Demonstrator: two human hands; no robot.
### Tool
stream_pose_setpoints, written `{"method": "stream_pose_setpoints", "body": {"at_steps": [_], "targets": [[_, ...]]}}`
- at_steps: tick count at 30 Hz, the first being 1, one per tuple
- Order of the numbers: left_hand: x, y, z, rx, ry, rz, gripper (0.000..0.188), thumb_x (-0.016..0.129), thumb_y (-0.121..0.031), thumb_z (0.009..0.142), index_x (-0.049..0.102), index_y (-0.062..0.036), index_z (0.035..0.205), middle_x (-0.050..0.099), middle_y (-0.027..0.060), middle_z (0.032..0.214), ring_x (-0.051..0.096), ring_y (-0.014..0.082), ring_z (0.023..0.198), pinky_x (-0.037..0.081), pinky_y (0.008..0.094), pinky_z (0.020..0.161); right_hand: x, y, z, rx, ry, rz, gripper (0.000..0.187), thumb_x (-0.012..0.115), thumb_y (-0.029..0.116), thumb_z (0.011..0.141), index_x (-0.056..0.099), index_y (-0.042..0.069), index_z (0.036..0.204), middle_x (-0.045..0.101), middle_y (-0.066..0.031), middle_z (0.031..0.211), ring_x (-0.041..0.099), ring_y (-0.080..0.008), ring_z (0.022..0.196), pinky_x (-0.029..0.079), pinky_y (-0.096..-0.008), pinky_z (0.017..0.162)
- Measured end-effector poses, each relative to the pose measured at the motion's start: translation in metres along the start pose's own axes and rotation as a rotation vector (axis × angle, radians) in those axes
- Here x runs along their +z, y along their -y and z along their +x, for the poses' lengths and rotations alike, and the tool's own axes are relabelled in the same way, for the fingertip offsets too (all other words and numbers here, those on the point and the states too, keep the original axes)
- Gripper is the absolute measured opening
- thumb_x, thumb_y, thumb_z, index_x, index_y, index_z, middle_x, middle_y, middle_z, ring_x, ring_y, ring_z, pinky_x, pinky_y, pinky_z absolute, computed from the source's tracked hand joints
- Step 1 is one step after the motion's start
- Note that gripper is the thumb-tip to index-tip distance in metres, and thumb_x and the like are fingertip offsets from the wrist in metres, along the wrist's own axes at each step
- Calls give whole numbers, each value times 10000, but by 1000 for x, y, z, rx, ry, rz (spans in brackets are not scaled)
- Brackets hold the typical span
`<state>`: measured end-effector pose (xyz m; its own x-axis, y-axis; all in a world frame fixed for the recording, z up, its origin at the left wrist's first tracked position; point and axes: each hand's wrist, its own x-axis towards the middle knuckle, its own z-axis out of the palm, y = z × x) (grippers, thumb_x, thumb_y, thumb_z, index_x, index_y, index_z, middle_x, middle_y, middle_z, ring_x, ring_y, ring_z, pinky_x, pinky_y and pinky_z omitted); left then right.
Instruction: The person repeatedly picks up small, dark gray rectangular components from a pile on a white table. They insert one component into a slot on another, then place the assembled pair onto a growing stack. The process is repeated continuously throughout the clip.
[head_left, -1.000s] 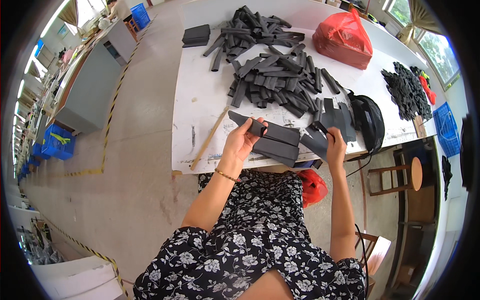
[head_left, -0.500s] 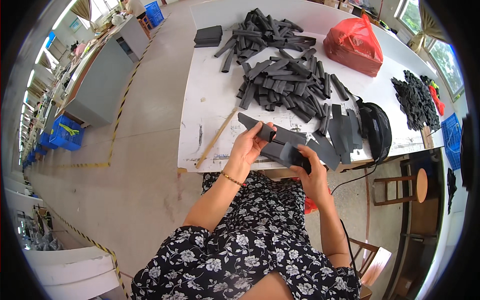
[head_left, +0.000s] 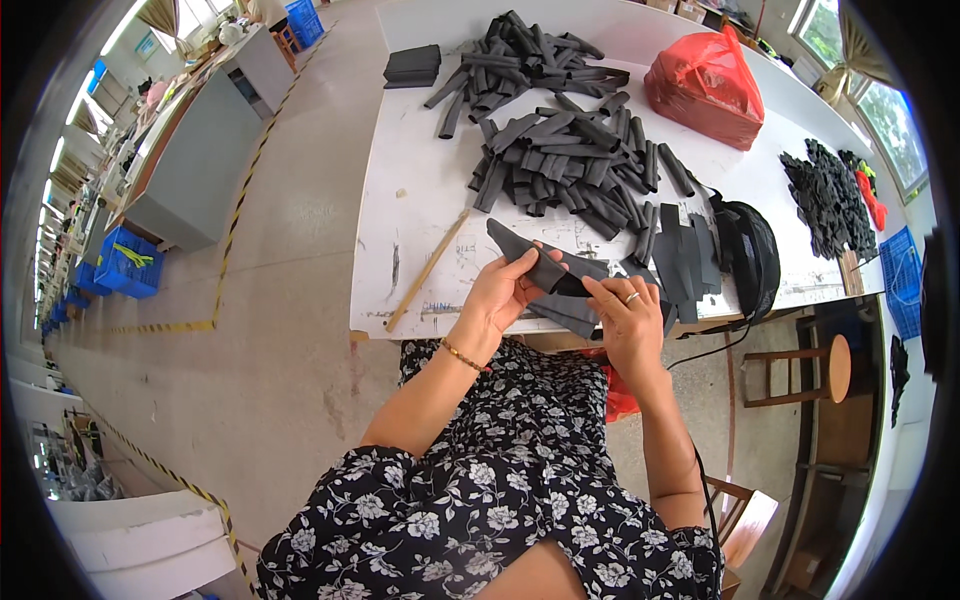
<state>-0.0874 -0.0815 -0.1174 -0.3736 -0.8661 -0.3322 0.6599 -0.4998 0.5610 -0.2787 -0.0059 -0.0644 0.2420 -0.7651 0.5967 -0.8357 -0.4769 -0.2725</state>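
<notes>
Dark piece [head_left: 513, 242] in hand looks matt and smooth, kinda cloth-like, and the piled tubes [head_left: 560, 165] look the same. Red bag's [head_left: 705, 95] glossy, crinkly plastic. Stick's [head_left: 428, 272] plain wood, tabletop's [head_left: 410, 165] smooth but scuffed.

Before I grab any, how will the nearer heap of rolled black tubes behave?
The nearer heap of rolled black tubes will probably shift or spill, since its pieces lie loosely crisscrossed. The pieces look light for their size, apparently hollow; their thin walls would likely flatten if squeezed.
</notes>
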Motion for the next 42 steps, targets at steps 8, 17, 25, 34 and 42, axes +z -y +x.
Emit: {"method": "stream_pose_setpoints", "body": {"at_steps": [8, 17, 25, 34, 42], "targets": [[21, 13, -12, 255, -13, 79, 321, 578, -119, 971, 479, 8, 1249, 648, 188, 1132, 668, 289, 1021, 586, 399, 850, 15, 7, -1, -46, -40, -168, 434, 739, 88, 743, 650, 63, 1167, 616, -38, 993, 560, -227, 856, 422, -381, 796], [31, 7, -16, 387, 223, 59, 292, 578, -178, 981, 502, 13, 1188, 682, 181, 1002, 630, 337, 1103, 485, 438, 1001, 41, 45, 2, 123, -76, 298, 553, 745, -2, 715, 489, 11, 1205, 574, -198, 1079, 559, -401, 985, 448, -467, 845], [22, 29, -17, 357, 238, 0, 233, 540, -238, 1003, 595, -22, 1071, 705, 151, 979, 608, 306, 1154, 479, 430, 997, 45, 34, 2, 148, 97, 405, 385, 708, -36, 725, 482, 6, 1034, 567, -195, 990, 564, -423, 942, 465, -474, 793], [11, 32, -18, 261, 232, -155, 276, 524, -259, 1011, 600, -11, 1106, 681, 192, 1118, 652, 252, 1043, 513, 359, 933, 45, 31, 3, 100, 211, 413, 299, 680, -34, 798, 499, 7, 1033, 564, -208, 992, 593, -412, 830, 488, -461, 683], [11, 8, -20, 266, 91, -196, 347, 540, -299, 1003, 585, -5, 1181, 675, 161, 1115, 628, 262, 1057, 513, 377, 932, 50, 18, -4, 36, 204, 340, 238, 687, -8, 820, 533, -2, 1001, 590, -193, 963, 617, -384, 787, 505, -447, 660]]}}
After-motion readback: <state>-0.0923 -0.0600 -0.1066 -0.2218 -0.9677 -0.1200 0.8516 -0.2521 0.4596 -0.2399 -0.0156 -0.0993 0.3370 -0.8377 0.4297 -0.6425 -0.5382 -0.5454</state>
